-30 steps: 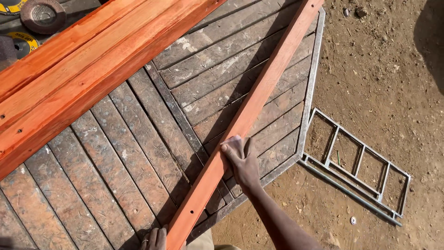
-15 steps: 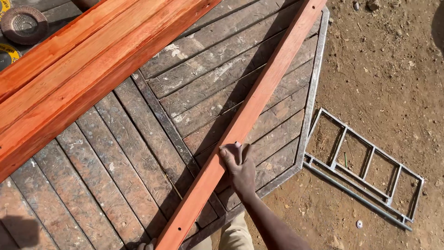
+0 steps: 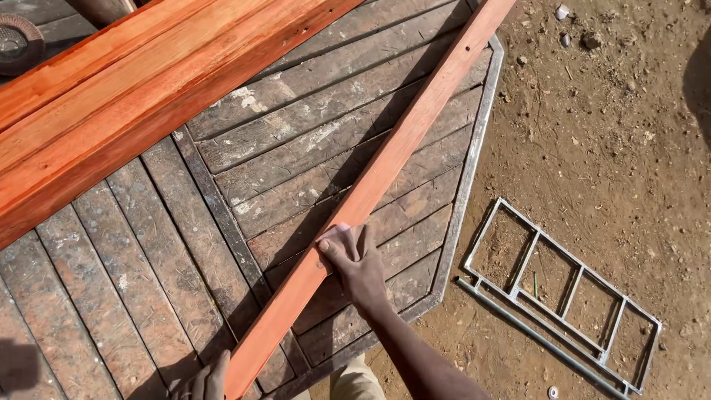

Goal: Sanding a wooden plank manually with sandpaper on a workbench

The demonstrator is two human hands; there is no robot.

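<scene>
A long reddish-orange wooden plank [image 3: 385,167] lies diagonally across a weathered slatted wooden platform [image 3: 148,274] with a metal edge. My right hand [image 3: 354,259] presses a small pale pad, like sandpaper [image 3: 335,231], against the plank's right face about midway along it. My left hand [image 3: 204,381] shows only partly at the bottom edge, fingers against the plank's near end. Whether it grips the plank is not visible.
A stack of broader reddish planks [image 3: 133,96] lies across the platform's upper left. A round dark object [image 3: 16,41] sits at the top left corner. On the dirt ground to the right lies a grey metal ladder-like frame [image 3: 563,296]. Small stones [image 3: 585,33] dot the dirt.
My right hand has slid up the plank a little with the pad. The view has shifted, and my left hand shows more at the plank's near end.
</scene>
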